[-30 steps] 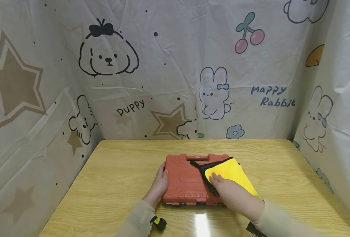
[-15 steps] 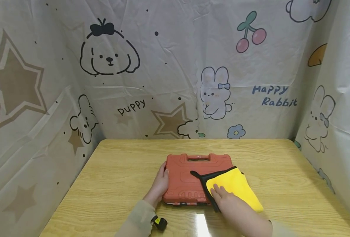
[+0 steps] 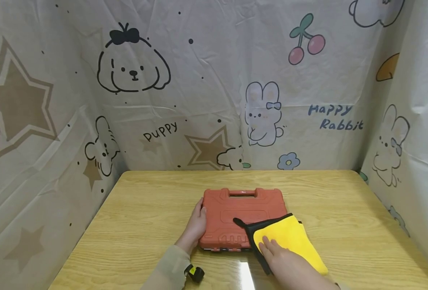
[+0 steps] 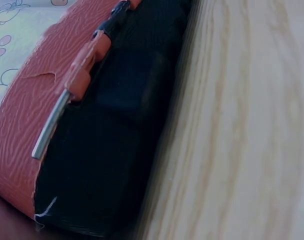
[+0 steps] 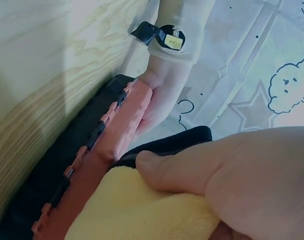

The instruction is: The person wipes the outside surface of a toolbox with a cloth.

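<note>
A red plastic carrying case (image 3: 223,219) with a black lower half lies flat on the table, its handle at the far side. My left hand (image 3: 196,226) grips the case's left side. Toward the right, a folded yellow cloth (image 3: 290,235) with a black border and a small black loop covers the case's near right corner and hangs past the front edge. My right hand (image 3: 283,257) lies over the cloth with fingers extended, pressing on it. In the right wrist view, my thumb (image 5: 177,167) rests along the cloth.
The wooden table (image 3: 156,201) carries the case near its front. Patterned fabric walls (image 3: 199,80) enclose the back and both sides. Black straps with small devices (image 3: 195,273) sit at the wrists. Latches (image 4: 84,75) line the case's front side.
My right hand and the cloth have slid toward me and slightly right, uncovering the case's far right part. My left hand and the case have stayed in place.
</note>
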The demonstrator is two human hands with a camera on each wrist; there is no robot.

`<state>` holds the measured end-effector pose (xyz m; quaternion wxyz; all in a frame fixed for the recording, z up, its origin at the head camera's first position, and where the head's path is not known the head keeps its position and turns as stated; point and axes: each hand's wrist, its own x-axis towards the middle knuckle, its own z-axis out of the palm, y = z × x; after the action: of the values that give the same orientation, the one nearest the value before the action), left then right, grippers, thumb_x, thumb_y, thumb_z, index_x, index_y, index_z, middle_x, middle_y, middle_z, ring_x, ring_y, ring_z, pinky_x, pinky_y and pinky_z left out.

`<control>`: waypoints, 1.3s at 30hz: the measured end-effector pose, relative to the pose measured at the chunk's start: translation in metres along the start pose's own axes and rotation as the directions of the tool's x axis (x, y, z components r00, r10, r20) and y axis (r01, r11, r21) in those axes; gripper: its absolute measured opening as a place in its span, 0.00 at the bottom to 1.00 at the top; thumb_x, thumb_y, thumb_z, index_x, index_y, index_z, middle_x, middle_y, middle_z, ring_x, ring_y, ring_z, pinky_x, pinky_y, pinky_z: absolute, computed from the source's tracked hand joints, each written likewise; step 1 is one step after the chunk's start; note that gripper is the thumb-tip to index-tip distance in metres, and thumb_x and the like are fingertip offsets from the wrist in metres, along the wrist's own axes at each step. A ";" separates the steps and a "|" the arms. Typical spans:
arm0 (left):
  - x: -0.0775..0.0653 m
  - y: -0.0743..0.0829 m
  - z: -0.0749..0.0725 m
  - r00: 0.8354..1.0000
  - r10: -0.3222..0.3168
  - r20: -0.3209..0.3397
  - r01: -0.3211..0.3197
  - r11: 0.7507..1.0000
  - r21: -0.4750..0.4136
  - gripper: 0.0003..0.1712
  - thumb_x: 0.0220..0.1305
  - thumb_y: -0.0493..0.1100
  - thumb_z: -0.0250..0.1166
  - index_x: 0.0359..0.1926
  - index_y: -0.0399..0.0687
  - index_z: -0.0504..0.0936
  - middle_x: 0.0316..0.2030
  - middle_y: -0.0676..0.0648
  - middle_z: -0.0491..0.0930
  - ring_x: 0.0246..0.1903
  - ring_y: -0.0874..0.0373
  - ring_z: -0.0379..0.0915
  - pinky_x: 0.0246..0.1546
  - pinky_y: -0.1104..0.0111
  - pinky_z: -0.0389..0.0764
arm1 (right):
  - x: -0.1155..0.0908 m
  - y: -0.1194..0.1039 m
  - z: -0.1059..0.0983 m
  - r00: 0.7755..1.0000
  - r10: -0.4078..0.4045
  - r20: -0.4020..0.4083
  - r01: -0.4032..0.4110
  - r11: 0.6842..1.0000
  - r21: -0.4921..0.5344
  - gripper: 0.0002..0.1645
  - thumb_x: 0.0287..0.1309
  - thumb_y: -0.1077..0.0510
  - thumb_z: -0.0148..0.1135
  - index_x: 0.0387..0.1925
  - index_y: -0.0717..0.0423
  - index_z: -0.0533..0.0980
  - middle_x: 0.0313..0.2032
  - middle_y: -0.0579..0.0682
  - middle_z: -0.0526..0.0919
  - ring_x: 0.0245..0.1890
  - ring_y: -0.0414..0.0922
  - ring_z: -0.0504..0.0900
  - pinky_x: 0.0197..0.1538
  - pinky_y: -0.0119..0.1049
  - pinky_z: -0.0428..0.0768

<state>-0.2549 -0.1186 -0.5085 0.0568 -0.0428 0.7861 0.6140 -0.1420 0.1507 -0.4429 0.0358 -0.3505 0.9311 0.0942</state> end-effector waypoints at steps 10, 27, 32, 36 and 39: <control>0.003 -0.002 -0.002 0.999 0.036 -0.022 -0.034 0.997 0.072 0.31 0.84 0.42 0.38 0.81 0.37 0.48 0.79 0.30 0.50 0.79 0.32 0.42 0.78 0.39 0.48 | 0.004 0.010 -0.007 0.996 0.087 -0.026 -0.081 0.980 0.180 0.28 0.64 0.70 0.64 0.66 0.63 0.76 0.65 0.60 0.79 0.60 0.55 0.83 0.48 0.41 0.88; 0.004 -0.001 -0.002 1.000 0.027 -0.016 -0.026 0.996 0.084 0.31 0.84 0.42 0.39 0.82 0.38 0.49 0.79 0.30 0.50 0.79 0.32 0.42 0.77 0.38 0.47 | 0.038 0.059 -0.016 0.985 0.170 -0.024 -0.155 0.940 0.306 0.24 0.66 0.73 0.60 0.63 0.68 0.76 0.62 0.67 0.80 0.62 0.61 0.81 0.61 0.53 0.81; 0.004 -0.001 -0.002 1.000 0.019 -0.018 -0.018 0.996 0.086 0.31 0.84 0.42 0.38 0.82 0.38 0.49 0.79 0.30 0.50 0.79 0.32 0.42 0.78 0.39 0.47 | 0.049 0.070 -0.015 0.979 0.202 -0.014 -0.188 0.932 0.310 0.22 0.70 0.69 0.58 0.64 0.68 0.76 0.62 0.66 0.80 0.62 0.60 0.81 0.63 0.53 0.80; 0.003 -0.001 -0.003 1.000 0.018 -0.019 -0.016 0.996 0.087 0.31 0.85 0.42 0.38 0.82 0.38 0.49 0.79 0.30 0.50 0.79 0.32 0.42 0.78 0.39 0.47 | 0.056 0.078 -0.014 0.975 0.216 -0.054 -0.188 0.928 0.322 0.21 0.72 0.66 0.56 0.63 0.68 0.77 0.59 0.64 0.83 0.58 0.59 0.84 0.61 0.52 0.82; 0.003 -0.001 -0.003 1.000 0.021 -0.019 -0.019 0.996 0.089 0.31 0.84 0.42 0.38 0.82 0.38 0.49 0.79 0.30 0.50 0.79 0.32 0.42 0.78 0.39 0.47 | 0.060 0.083 -0.012 0.972 0.215 -0.094 -0.175 0.933 0.314 0.20 0.71 0.68 0.57 0.61 0.67 0.79 0.58 0.64 0.84 0.56 0.58 0.85 0.59 0.52 0.83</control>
<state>-0.2575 -0.1214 -0.5096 0.0444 -0.0385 0.8136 0.5784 -0.2422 0.1707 -0.4267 0.0203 -0.2518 0.9651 -0.0696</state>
